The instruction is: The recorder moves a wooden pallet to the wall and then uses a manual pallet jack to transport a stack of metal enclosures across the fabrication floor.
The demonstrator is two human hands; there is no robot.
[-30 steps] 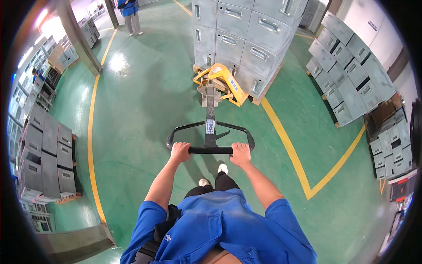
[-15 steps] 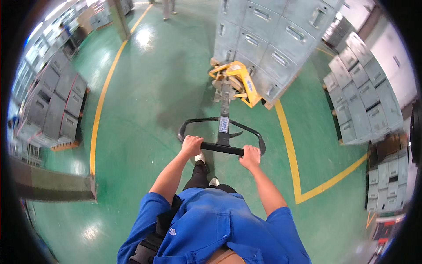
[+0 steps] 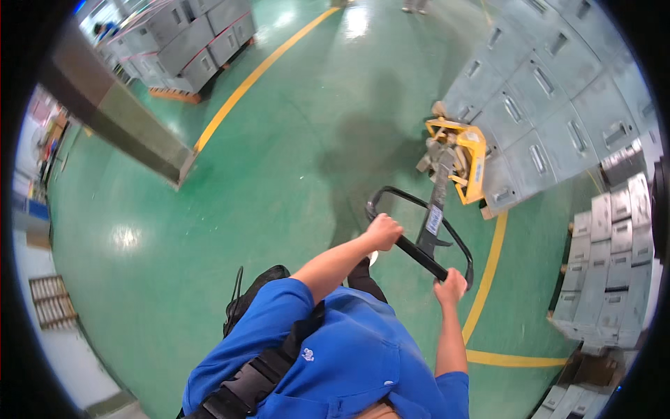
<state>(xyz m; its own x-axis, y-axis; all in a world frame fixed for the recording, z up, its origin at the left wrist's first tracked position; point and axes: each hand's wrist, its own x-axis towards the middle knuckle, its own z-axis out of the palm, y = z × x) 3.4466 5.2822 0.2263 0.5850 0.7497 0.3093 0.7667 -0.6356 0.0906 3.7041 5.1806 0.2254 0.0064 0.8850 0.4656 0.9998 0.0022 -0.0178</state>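
Observation:
Both of my hands grip the black handle bar of a yellow pallet jack (image 3: pixel 476 157). My left hand (image 3: pixel 384 232) is wrapped round the bar's left end, and my right hand (image 3: pixel 451 286) closes round its right end. From the looped handle (image 3: pixel 416 257) a dark shaft runs up to the yellow body. Beyond that body rises a tall stack of grey metal boxes (image 3: pixel 537 115) with recessed handles, standing on a wooden pallet. The jack's forks are hidden beneath the load.
A square pillar (image 3: pixel 115 115) stands at the left, with a pallet of grey boxes (image 3: pixel 188 49) behind it. More stacked grey boxes (image 3: pixel 607 258) line the right side. Yellow lines (image 3: pixel 262 66) mark the green floor. A person's feet (image 3: pixel 414 6) show at the far edge.
My view has swung to the left, so the jack and its load now appear further right. Both hands have kept their grip on the handle, which appears tilted.

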